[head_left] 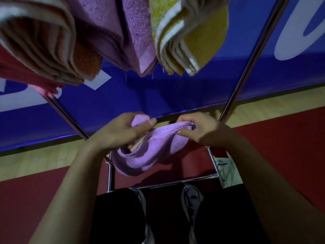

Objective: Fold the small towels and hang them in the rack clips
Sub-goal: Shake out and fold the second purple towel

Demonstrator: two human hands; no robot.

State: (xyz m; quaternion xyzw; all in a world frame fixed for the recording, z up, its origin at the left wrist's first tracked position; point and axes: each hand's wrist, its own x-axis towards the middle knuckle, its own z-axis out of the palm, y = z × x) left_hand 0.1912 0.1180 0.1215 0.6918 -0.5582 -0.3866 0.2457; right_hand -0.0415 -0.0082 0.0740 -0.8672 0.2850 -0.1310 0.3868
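Blue banner point(158, 95) with white lettering fills the background, standing at the back edge of the floor point(281, 147), which is dark red with a pale tiled strip along the banner's base.

Metal rack point(249, 64): chrome tubes run diagonally up both sides, and a base bar crosses low down just ahead of the person's grey shoes point(191, 198).

Hanging at top, left to right: pink towel point(17, 74) at the far left edge, orange striped towel point(58, 50) in front of it, purple hung towel point(137, 37), yellow towel point(190, 46). All folded, bottom corners pointing down. The clips themselves are out of frame.

Lilac towel point(151, 150) is held mid-air between both hands, above the rack base and below the hung ones, bunched and sagging in a loop toward the left.

Left hand point(121, 131): fingers curled around one end of the lilac towel, thumb pressing the cloth on top.

Right hand point(202, 127): fingers pinching the other end, thumb under the edge.

Hands are near each other, not touching.
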